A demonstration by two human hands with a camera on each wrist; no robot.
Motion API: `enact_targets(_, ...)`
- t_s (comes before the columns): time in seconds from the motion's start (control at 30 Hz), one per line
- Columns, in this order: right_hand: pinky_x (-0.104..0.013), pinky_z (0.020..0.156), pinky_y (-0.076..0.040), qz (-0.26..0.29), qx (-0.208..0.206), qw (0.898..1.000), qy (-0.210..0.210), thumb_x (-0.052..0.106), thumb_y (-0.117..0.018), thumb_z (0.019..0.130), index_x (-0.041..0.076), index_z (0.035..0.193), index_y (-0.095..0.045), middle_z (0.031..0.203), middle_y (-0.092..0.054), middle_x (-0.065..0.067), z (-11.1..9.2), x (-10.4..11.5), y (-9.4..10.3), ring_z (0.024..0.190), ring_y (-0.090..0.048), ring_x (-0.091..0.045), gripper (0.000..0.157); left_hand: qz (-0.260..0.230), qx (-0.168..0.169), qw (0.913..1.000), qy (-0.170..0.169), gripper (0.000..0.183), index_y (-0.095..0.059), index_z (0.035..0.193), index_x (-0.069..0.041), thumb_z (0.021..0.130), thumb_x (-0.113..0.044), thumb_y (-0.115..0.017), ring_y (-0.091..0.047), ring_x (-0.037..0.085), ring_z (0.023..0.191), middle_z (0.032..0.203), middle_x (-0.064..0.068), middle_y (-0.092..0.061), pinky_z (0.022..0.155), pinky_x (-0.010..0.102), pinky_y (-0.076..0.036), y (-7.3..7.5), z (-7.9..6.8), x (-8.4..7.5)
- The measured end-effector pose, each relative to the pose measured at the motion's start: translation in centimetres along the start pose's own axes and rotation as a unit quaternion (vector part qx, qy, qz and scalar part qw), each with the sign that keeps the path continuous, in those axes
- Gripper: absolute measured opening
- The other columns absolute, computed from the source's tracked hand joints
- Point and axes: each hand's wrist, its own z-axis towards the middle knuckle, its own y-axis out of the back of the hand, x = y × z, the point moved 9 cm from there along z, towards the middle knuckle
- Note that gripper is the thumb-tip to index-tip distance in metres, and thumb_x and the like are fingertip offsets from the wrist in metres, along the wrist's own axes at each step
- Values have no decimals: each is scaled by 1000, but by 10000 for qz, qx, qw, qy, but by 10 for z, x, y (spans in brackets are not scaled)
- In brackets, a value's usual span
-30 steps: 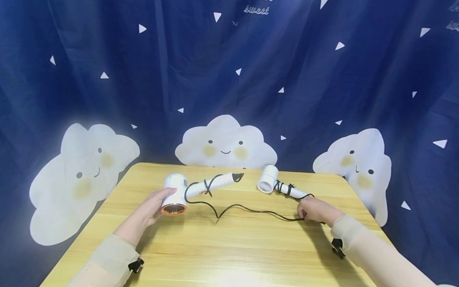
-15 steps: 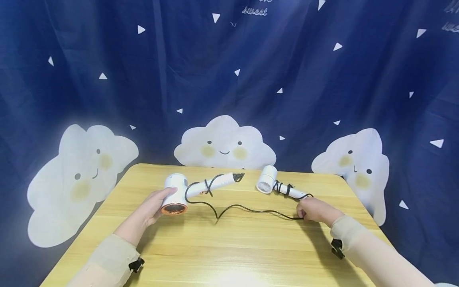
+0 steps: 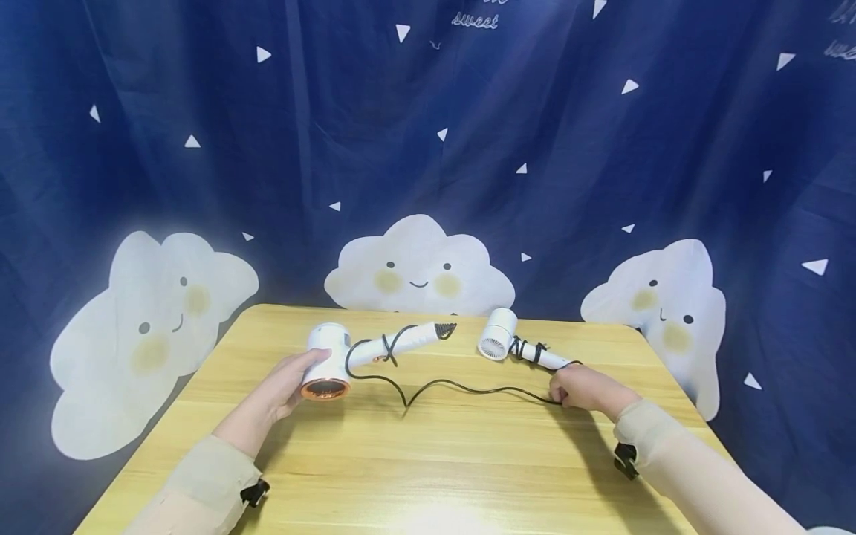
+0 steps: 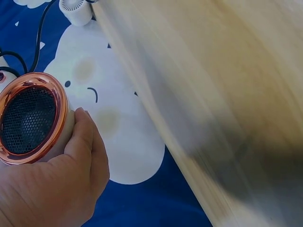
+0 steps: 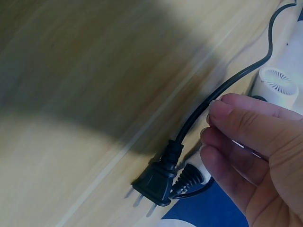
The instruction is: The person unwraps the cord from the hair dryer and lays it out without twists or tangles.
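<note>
My left hand (image 3: 291, 380) grips the barrel of a white hair dryer (image 3: 325, 348) with a rose-gold rim, thumb on its upper side. The dark mesh (image 4: 29, 120) faces the left wrist camera. Its handle points right, with a black cord (image 3: 461, 388) looped around it and running across to my right hand (image 3: 591, 388). There, thumb and forefinger pinch the cord near its black plug (image 5: 158, 178), whose prongs show in the right wrist view. Just behind that hand lies a second white hair dryer (image 3: 499, 334), its own cord wound about the handle, whose end the hand partly hides.
Both dryers are over a light wooden table (image 3: 428, 461), near its back edge. Behind it hangs a dark blue curtain (image 3: 414, 96) with white triangles and smiling clouds. A black clip (image 3: 254, 493) sits at my left sleeve and another black clip (image 3: 626, 461) at the right.
My right hand has shifted slightly left with the pinched cord. The left hand and its hair dryer hold nearly still, and the second dryer has stayed put.
</note>
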Motion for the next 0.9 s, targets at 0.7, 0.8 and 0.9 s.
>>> enact_targets(0.7,-25,66,-53,913,-408,9949,155,-2,-81,76,11,81,-72,77,-67,9,26,29,18,71,-60,-2,17,-19,-17,10000,12,58,-44,134,13,102,-35,-51,-66,13,86,93,1,-69,79,25,-55,-2,1,0)
enact_targets(0.8,-25,67,-53,859,-468,9951,161,-1,-82,76,12,82,-72,78,-67,10,28,33,21,71,-61,-2,17,-41,1,10000,13,58,-43,134,13,101,-35,-52,-66,13,86,93,2,-69,79,25,-55,-3,2,-1)
enact_targets(0.9,-25,66,-53,876,-492,9949,121,-1,-81,78,12,82,-72,77,-66,11,30,36,24,70,-59,0,16,-82,23,10000,23,58,-43,134,13,102,-34,-52,-67,13,86,93,2,-69,79,25,-56,-3,3,-1)
